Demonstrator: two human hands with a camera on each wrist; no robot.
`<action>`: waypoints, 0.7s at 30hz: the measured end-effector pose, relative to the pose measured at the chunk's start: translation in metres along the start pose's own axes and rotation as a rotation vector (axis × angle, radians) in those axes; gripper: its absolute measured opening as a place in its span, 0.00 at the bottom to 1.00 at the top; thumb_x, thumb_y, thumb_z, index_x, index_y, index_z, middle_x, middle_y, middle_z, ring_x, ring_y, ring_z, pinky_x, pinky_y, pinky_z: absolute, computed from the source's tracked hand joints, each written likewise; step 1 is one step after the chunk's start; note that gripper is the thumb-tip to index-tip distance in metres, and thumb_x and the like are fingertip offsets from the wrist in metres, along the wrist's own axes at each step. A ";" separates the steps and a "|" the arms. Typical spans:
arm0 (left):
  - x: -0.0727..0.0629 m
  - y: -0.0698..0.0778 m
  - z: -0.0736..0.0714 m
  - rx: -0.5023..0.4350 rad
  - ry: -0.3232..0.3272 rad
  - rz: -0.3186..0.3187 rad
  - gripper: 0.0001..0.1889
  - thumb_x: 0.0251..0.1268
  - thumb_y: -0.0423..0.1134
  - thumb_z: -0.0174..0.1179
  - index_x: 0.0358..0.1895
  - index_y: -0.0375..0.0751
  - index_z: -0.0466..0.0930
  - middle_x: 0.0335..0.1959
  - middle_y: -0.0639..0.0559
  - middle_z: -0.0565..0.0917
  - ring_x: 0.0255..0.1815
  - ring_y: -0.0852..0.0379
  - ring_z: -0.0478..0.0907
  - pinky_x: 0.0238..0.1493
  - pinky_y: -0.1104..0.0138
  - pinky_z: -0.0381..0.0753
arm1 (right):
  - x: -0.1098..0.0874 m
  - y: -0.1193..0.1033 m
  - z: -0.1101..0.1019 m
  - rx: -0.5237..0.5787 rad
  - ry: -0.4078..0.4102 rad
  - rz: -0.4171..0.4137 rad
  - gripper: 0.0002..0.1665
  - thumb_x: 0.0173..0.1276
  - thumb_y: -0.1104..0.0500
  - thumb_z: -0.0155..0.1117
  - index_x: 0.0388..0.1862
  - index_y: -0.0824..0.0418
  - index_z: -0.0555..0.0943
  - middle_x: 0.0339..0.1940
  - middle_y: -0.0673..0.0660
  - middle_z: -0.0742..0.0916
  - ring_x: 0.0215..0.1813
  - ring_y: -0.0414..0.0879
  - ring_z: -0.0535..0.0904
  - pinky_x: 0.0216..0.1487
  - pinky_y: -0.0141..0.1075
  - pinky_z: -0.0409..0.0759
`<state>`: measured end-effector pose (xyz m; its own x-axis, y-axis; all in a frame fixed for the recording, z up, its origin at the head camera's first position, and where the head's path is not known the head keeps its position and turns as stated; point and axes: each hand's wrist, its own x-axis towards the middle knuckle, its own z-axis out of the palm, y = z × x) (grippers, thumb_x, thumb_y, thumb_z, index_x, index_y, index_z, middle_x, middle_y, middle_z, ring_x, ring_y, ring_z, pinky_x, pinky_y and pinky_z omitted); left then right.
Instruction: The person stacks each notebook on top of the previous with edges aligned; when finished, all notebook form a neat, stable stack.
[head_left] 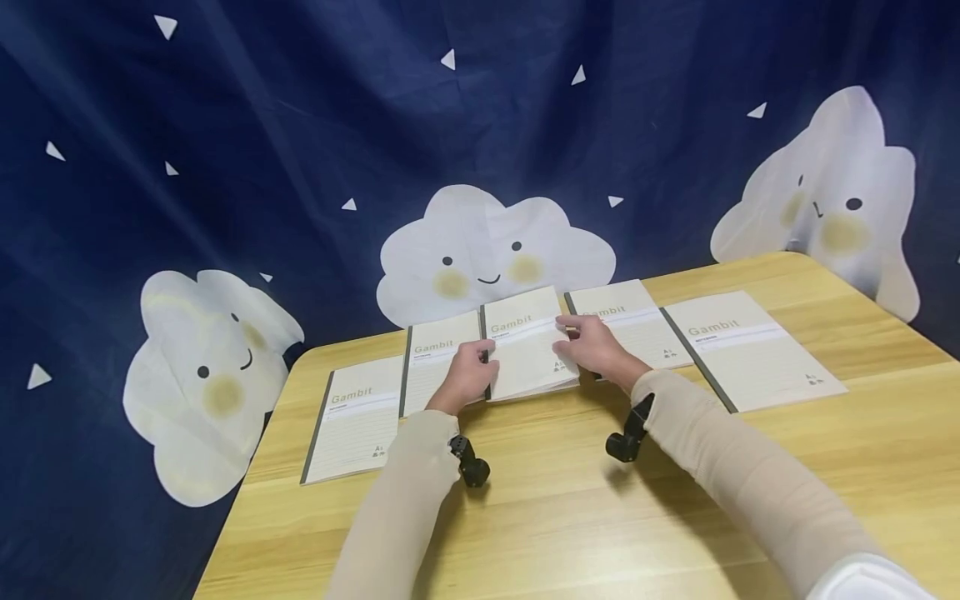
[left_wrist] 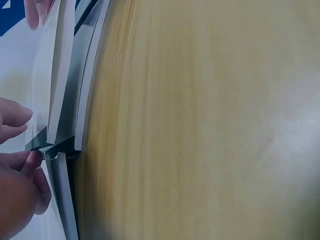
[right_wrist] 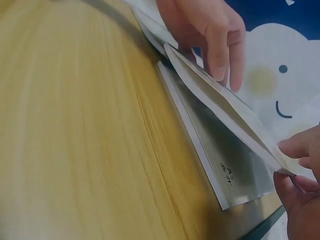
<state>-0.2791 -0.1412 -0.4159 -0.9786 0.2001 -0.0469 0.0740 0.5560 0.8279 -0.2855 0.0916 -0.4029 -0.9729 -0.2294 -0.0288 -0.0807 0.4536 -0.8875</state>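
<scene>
Head view: left hand (head_left: 467,375) pinches a notebook (head_left: 523,350) by its spine; right hand (head_left: 595,343), fingers extended, touches its opposite edge.

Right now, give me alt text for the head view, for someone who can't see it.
A person's left hand and right hand hold a Gambit notebook by its side edges, with two similar notebooks on each side. Behind the wooden table hangs a dark blue cloth with smiling white clouds.

Indoor spot, home or makeshift studio, cannot tell which. Navy cloth (head_left: 315,100) with smiling clouds (head_left: 480,225) and white triangles (head_left: 167,27) hangs like nursery curtain behind plain wood-grain table (head_left: 540,517); black wrist-worn devices (head_left: 475,471) suggest recording set-up.
</scene>
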 end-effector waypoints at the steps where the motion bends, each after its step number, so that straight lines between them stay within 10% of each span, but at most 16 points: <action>1: 0.001 0.000 0.001 0.024 0.004 0.009 0.22 0.65 0.30 0.49 0.63 0.32 0.69 0.62 0.35 0.71 0.19 0.60 0.57 0.29 0.69 0.68 | 0.002 0.000 0.001 -0.008 0.003 0.006 0.34 0.67 0.63 0.57 0.71 0.65 0.61 0.70 0.65 0.68 0.68 0.60 0.65 0.63 0.47 0.71; 7: 0.005 0.002 0.003 0.073 0.009 0.059 0.10 0.64 0.28 0.47 0.37 0.19 0.61 0.22 0.48 0.64 0.23 0.57 0.56 0.27 0.67 0.59 | 0.009 0.003 0.006 -0.073 0.014 0.016 0.33 0.66 0.64 0.58 0.70 0.65 0.63 0.68 0.67 0.70 0.68 0.60 0.66 0.62 0.48 0.72; 9: 0.007 0.001 0.004 0.079 0.010 0.065 0.12 0.63 0.26 0.46 0.35 0.21 0.52 0.21 0.50 0.49 0.20 0.54 0.48 0.24 0.67 0.54 | 0.010 0.003 0.007 -0.090 0.008 0.017 0.33 0.65 0.64 0.58 0.69 0.65 0.64 0.68 0.68 0.70 0.68 0.60 0.66 0.62 0.48 0.72; 21: 0.014 -0.002 0.008 0.184 0.037 0.064 0.12 0.63 0.28 0.47 0.43 0.18 0.67 0.27 0.41 0.66 0.28 0.50 0.63 0.31 0.65 0.68 | 0.014 0.010 0.010 -0.246 0.005 -0.025 0.34 0.64 0.62 0.60 0.68 0.68 0.65 0.60 0.71 0.76 0.60 0.59 0.73 0.51 0.44 0.77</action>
<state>-0.2909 -0.1328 -0.4229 -0.9770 0.2118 0.0259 0.1667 0.6821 0.7120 -0.2983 0.0843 -0.4169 -0.9709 -0.2393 -0.0060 -0.1542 0.6443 -0.7490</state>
